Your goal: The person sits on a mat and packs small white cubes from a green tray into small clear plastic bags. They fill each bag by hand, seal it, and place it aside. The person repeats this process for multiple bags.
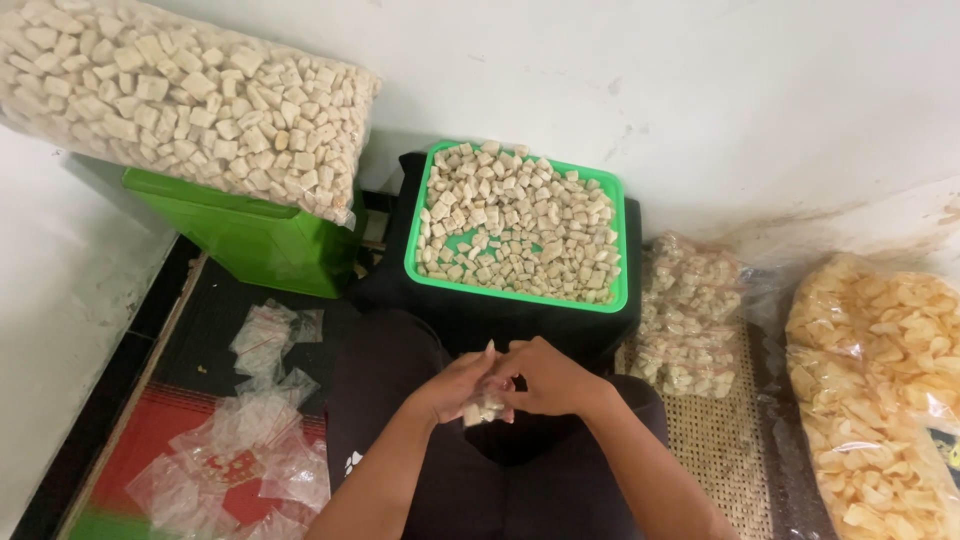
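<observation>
The fingers of the left hand point(455, 385) and the right hand point(545, 378) are curled in and pinch a small clear bag of crackers point(487, 408) between them. The 2 hands touch each other over the person's lap. The little bag sits low between the fingertips, with pale cracker cubes inside it.

Just past the hands is a green tray point(427, 170) full of the same pale cubes. It rests on something black.

To the left, empty small plastic bags point(250, 440) lie in a loose pile on a red and black mat point(150, 425). Behind them is a green box point(240, 235), and a big clear sack of cubes point(190, 95) lies on top of it.

To the right, a clear bag of packed cubes point(690, 320) lies on a woven mat point(725, 450). Beside it is a big bag of orange chips point(880, 390).
</observation>
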